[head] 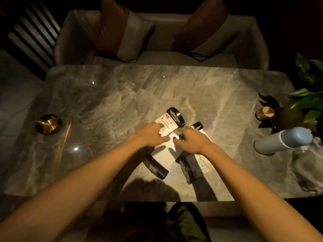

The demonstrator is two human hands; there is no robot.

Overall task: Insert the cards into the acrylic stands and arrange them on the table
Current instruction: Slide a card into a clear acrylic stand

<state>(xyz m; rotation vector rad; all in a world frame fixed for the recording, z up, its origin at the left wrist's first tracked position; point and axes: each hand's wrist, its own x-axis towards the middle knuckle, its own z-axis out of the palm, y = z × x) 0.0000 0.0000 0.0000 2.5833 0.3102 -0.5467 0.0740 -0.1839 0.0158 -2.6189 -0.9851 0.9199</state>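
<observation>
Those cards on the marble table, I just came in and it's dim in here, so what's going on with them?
A person is leaning over the marble table, both hands on printed cards and black-based stands lying flat. The left hand presses on one card whose stand base points toward the sofa. The right hand rests on the neighbouring stand. No stand is upright yet. A brass bowl sits far left, a pale blue bottle lies at right.

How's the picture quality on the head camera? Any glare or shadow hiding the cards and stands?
Head view: dim, warm light with dark corners; wide-angle bending at the table edges; small glare spots on the marble left of the hands; left hand and right hand cast shadows onto the white card; card print is too blurred to read.
</observation>
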